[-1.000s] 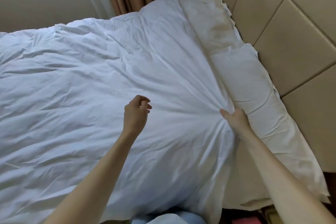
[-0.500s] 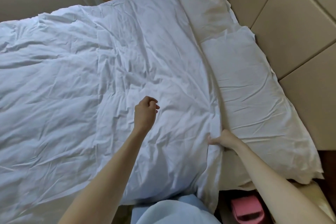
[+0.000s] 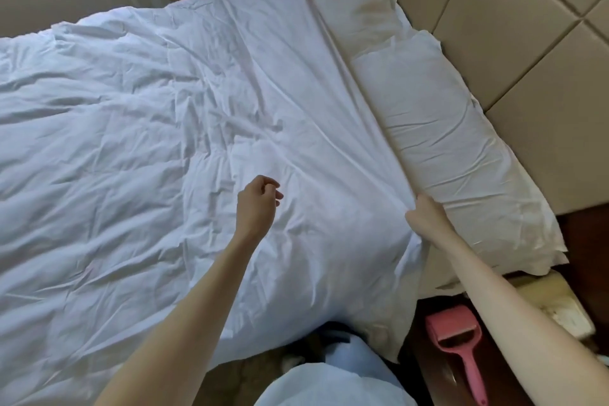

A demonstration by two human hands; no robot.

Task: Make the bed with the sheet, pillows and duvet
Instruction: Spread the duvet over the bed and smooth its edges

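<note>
Here, a white duvet point(image 3: 171, 148) is seen spread over the bed, its top edge lying just beside two pillows point(image 3: 438, 128) set against a padded headboard point(image 3: 527, 26). That edge is pinched near its corner by the fingers of the right hand point(image 3: 426, 217). The left hand point(image 3: 257, 204) hovers above the duvet, fingers loosely curled, nothing held. To finish this step well, the edge should probably be drawn taut and straight along the pillows, then the creases smoothed flat by the free hand.
</note>
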